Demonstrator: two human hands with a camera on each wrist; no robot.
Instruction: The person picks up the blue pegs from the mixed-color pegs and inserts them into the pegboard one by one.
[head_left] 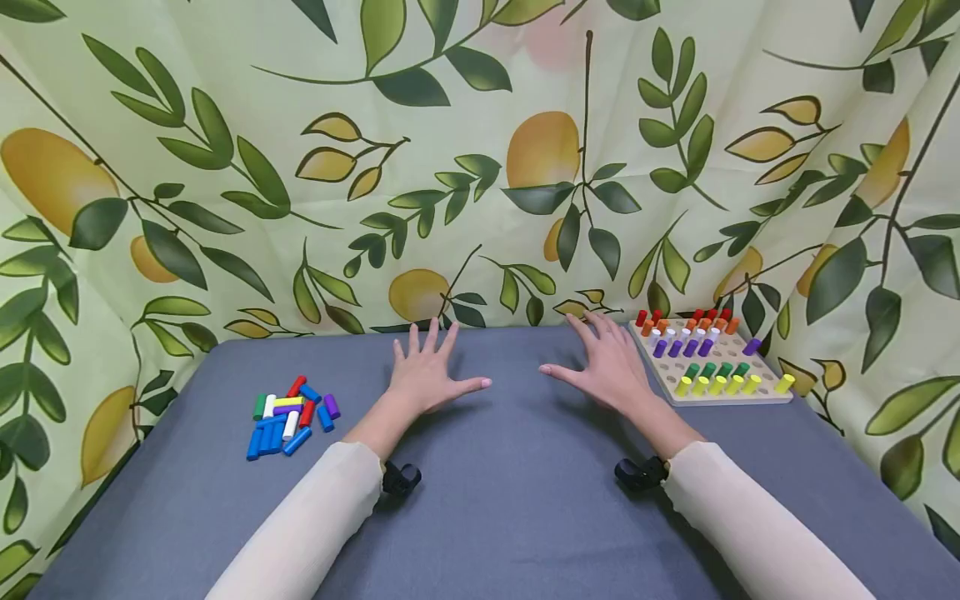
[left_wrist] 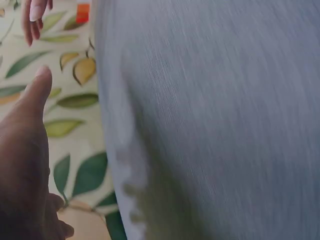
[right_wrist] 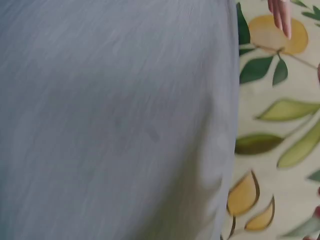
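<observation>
In the head view my left hand (head_left: pixel 426 373) hovers over the table with fingers spread, holding nothing. My right hand (head_left: pixel 606 362) is held likewise, fingers extended, thumb toward the left hand. Loose cylindrical pegs lie left of the left hand: several blue pegs (head_left: pixel 272 437), red pegs (head_left: pixel 297 386), white pegs (head_left: pixel 291 425), purple pegs (head_left: pixel 332 406) and a green peg (head_left: pixel 259 407). Right of the right hand sits a pale pegboard (head_left: pixel 727 400) with upright rows of red, orange, white, purple, green and yellow pegs (head_left: pixel 717 385). Some holes show bare.
A grey-blue cloth (head_left: pixel 510 500) covers the table. Behind it and along both sides hangs a curtain (head_left: pixel 465 250) printed with leaves and fruit. Dark straps with camera mounts (head_left: pixel 641 473) sit on both wrists.
</observation>
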